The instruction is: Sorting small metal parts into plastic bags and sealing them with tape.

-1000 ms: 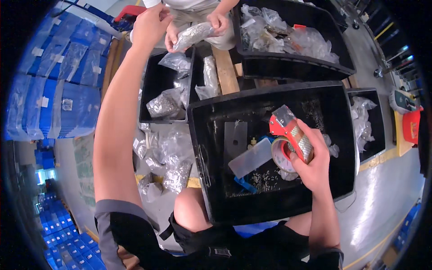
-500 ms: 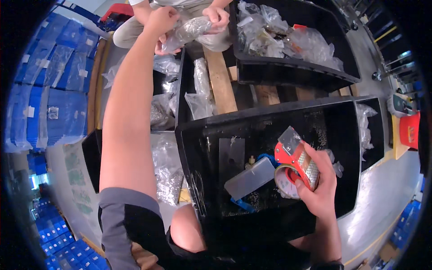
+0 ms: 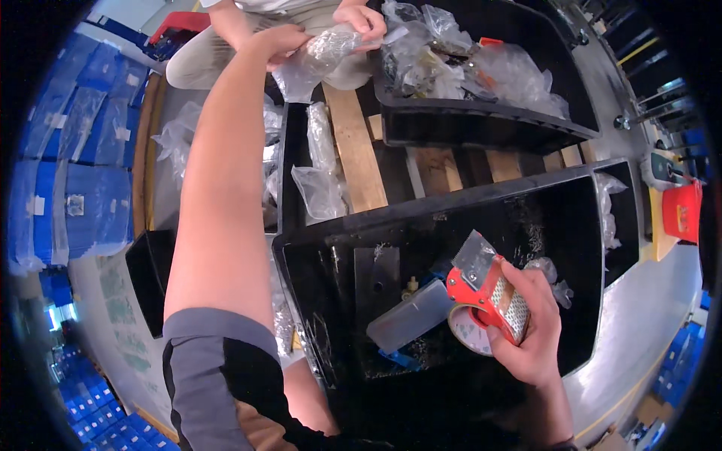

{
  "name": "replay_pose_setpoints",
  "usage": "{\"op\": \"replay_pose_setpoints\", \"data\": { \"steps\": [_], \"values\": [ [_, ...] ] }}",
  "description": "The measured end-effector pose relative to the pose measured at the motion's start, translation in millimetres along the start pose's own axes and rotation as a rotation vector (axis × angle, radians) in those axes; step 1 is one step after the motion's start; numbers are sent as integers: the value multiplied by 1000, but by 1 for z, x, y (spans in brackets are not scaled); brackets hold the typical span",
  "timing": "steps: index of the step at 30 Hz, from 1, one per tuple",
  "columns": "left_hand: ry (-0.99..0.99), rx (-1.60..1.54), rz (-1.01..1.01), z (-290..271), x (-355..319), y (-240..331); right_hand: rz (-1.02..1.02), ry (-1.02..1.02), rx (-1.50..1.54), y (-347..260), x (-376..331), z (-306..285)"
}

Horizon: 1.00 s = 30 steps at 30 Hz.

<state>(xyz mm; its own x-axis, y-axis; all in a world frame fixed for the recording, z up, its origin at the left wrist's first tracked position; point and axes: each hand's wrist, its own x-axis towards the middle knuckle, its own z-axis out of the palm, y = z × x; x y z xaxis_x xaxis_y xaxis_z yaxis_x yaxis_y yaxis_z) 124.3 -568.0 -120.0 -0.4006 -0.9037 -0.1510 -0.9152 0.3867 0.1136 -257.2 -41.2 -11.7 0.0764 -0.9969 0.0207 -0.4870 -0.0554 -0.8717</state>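
My right hand [image 3: 532,323] grips a red tape dispenser [image 3: 496,297] with a roll of tape in it, above a black bin [image 3: 481,199]. Stretched far forward, my left hand [image 3: 282,43] has its fingers closed at the near end of a clear plastic bag [image 3: 322,56] with small shiny contents. A person seated opposite holds the same bag; one of their hands [image 3: 362,22] is on its right end. Their other hand is mostly hidden behind my forearm.
Inside the black bin lie a translucent plastic box [image 3: 410,314] and a dark flat plate [image 3: 376,282]. Another black bin [image 3: 481,124] holds plastic bags. A wooden pallet [image 3: 353,150] shows between bins. Blue wrapped boxes [image 3: 94,188] stand left; a red container [image 3: 681,212] stands right.
My left hand has come slightly nearer and closed at the bag. The bag's loose end now hangs down. The tape dispenser has shifted slightly left and down in my right hand.
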Motion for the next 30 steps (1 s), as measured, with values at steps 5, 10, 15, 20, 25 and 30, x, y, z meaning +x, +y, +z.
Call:
{"op": "replay_pose_setpoints", "data": {
  "steps": [5,10,15,20,25,30],
  "values": [
    [538,325,-104,-9,-44,111,32,34,-40,1,-2,-7],
    [948,375,158,-49,-117,72,-35,86,104,-9,-13,-3],
    [781,-812,-96,-39,-301,177,-10,94,205,-3,-32,-7],
    [725,-1419,-383,-22,-443,238,-11,124,258,-13,-48,-10],
    [671,-1341,-327,0,-545,278,6,155,541,-17,-68,-1],
    [433,-1220,-142,15,-578,347,-24,338,1071,-11,-88,-19]
  ]
}}
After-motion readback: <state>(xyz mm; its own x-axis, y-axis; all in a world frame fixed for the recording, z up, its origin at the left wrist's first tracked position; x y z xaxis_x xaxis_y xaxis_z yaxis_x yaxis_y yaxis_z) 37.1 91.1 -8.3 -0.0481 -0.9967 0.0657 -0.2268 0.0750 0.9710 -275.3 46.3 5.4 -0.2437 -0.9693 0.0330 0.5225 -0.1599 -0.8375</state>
